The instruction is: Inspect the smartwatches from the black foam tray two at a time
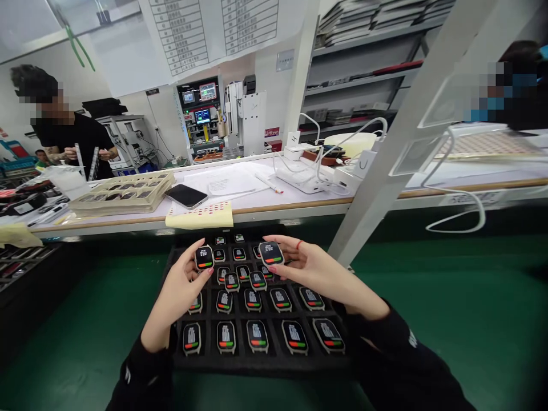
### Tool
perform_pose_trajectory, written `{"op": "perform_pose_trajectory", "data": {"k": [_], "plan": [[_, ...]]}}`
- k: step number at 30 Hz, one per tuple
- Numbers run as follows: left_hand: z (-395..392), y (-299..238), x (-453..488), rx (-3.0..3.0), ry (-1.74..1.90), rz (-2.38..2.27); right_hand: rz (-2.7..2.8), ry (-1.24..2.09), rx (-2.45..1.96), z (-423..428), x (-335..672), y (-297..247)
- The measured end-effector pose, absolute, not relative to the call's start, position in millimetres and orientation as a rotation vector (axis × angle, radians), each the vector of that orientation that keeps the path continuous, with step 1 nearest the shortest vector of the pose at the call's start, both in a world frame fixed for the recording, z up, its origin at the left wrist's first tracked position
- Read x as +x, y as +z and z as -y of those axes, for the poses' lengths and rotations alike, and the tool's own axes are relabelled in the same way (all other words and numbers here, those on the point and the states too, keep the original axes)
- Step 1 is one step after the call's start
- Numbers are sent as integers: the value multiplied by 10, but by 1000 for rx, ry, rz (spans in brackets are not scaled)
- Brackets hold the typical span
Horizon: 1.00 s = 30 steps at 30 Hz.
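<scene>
Post point(368, 205) near tray point(257, 366); phone point(187, 196) on bench point(274, 210) beyond; left hand point(177, 288) pinching watch point(204, 257), right hand point(314, 267) another watch point(271, 253).

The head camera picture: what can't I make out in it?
In the head view:
Text on the watch in the left hand: too small, blurred.
One watch in the tray: partly covered by the watch in the right hand.
Backs of both held watches: facing away from the camera.
Hanging chart: cut off by the top edge.
Person at far right: partly pixelated, cut off by the right edge.
</scene>
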State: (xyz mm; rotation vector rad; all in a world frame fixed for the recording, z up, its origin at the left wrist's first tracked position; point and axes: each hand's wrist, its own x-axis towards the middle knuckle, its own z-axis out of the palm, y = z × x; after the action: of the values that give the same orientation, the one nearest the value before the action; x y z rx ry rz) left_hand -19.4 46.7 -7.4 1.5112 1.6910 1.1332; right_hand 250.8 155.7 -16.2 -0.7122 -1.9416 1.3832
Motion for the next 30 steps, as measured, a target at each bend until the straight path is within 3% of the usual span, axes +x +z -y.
{"op": "perform_pose_trajectory", "data": {"k": [7,14,30], "plan": [[-1050,-469,-576,1680,757,-1882,2361,1035,-1124,-2186,2081,-608],[-1269,-684,-685,1895,563,-1899,2638,873,-1171,-2410,1880,-702],[-2319,-675,-588,1829,500,-1966,2650,380,-1139,-3083,1061,-719]]}}
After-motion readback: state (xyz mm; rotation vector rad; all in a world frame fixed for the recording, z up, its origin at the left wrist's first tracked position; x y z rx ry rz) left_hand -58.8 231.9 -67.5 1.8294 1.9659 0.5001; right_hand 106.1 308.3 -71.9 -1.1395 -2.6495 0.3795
